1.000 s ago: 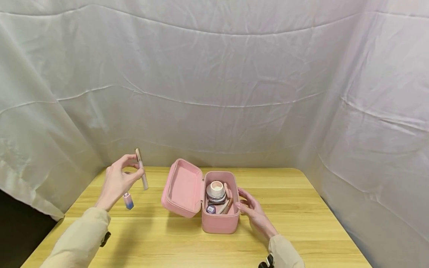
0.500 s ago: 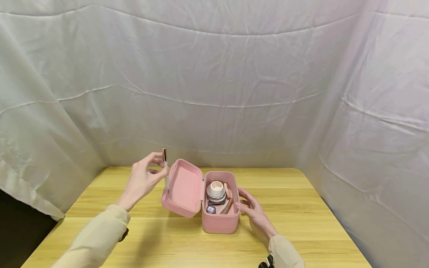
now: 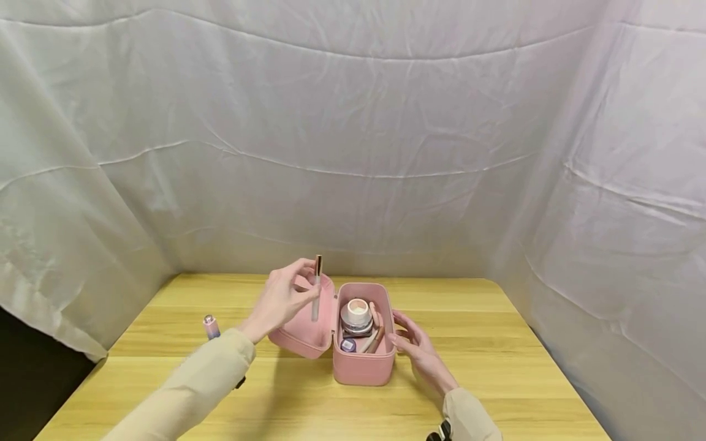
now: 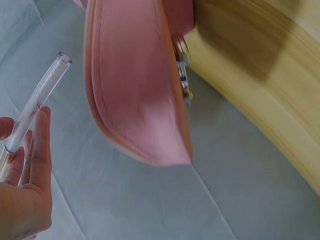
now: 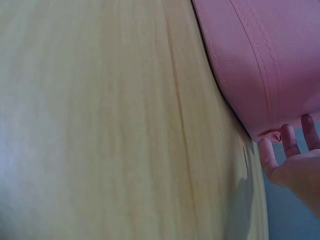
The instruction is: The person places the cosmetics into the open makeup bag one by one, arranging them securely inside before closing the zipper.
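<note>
My left hand (image 3: 278,301) pinches a lip gloss tube (image 3: 315,306) with a gold cap and a clear, pale body. The tube hangs upright in front of the folded-back lid (image 3: 302,348) of a pink cosmetic case (image 3: 361,371). In the left wrist view, the thumb and fingers hold the lip gloss (image 4: 42,95) near its cap, apart from the case. My right hand (image 3: 421,355) rests its relaxed fingers against the case's right side. Inside the case are a white-topped jar (image 3: 358,308), a purple-lidded pot (image 3: 348,345) and several slim tubes (image 3: 375,339).
A small pink and blue bottle (image 3: 211,327) stands on the wooden table (image 3: 485,349) to the left, close to my left sleeve (image 3: 193,380). Grey cloth (image 3: 353,153) hangs behind the table and along both sides.
My left hand has carried the lip gloss rightward from beside the bottle to in front of the case lid. The right hand has stayed at the case's side.
</note>
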